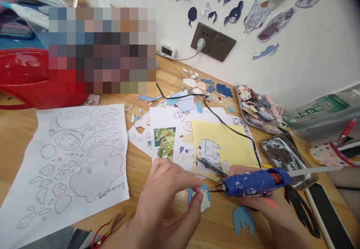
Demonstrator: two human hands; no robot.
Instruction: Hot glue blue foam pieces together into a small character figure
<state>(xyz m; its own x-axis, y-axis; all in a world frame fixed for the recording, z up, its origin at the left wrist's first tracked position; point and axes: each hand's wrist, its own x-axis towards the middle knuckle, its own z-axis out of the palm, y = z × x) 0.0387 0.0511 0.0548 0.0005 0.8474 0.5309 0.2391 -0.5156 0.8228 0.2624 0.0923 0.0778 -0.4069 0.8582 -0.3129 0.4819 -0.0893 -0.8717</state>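
My right hand (261, 200) is wrapped round a blue hot glue gun (253, 183), its metal nozzle pointing left. Close to the nozzle tip, the thumb and forefinger of my left hand (171, 196) are pinched together; what they hold, if anything, is too small to make out. Below and behind the fingertips lies a light blue and white paper piece (206, 202), partly hidden by them. A light blue paper cutout (243, 220) rests on the table under the glue gun. A patterned pen (210, 165) lies on a yellow sheet (236, 140) beyond the nozzle.
A sheet of drawn outlines (98, 166) lies at left, near a red bucket (25, 76). Small cutouts lie along the wall. At right are a tray of cutouts (257, 110), a phone (287, 159) and black scissors (303, 211). A black cord (225, 123) crosses the papers.
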